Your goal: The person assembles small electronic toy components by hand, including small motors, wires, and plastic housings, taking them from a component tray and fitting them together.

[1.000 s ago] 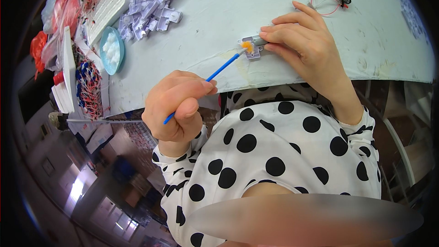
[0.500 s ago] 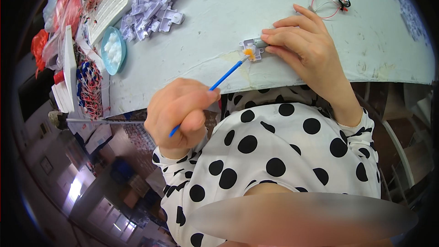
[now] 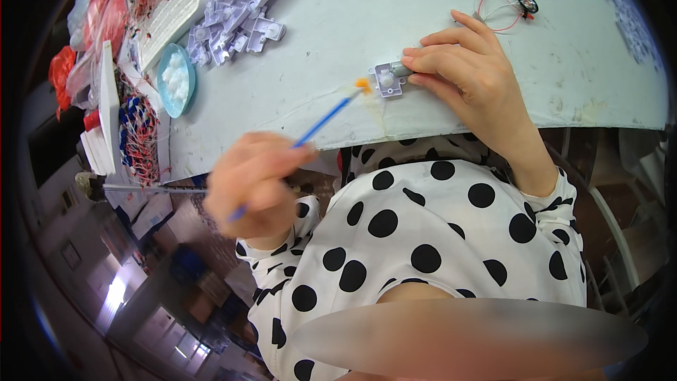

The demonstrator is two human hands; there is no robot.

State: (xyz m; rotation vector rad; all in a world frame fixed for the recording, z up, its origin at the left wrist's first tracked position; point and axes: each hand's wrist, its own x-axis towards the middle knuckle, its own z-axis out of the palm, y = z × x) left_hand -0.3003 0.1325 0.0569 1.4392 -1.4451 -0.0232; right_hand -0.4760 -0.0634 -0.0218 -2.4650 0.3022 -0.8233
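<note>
Toward 12 o'clock from the polka-dot shirt [image 3: 412, 201], near the edge of the desk [image 3: 331, 28], a pale lilac plastic piece [image 3: 387, 80] is sitting with a round whitish bump showing inside its boxy walls, little tabs sticking out at the corners.

Taking that piece as the clock's centre, the right hand [image 3: 469, 74] is pinching a smooth grey cylinder [image 3: 400, 69] from 3 o'clock. Fingers are hiding its far end, so I can't tell if it's fixed to the plastic.

Over at 8 o'clock, the left hand [image 3: 254, 183] is gripping a skinny blue stick [image 3: 326, 122], its fuzzy orange tip [image 3: 363, 85] hovering just off the piece at 9 o'clock. That hand is blurring badly, so exact finger placement is getting lost.

Further out at 9, a shallow blue dish [image 3: 177, 109] is holding fluffy white lumps. A jumbled pile of lilac plastic parts [image 3: 243, 14] is running off the frame around 10. At 2, a round black part [image 3: 527, 3] is trailing thin wires.
</note>
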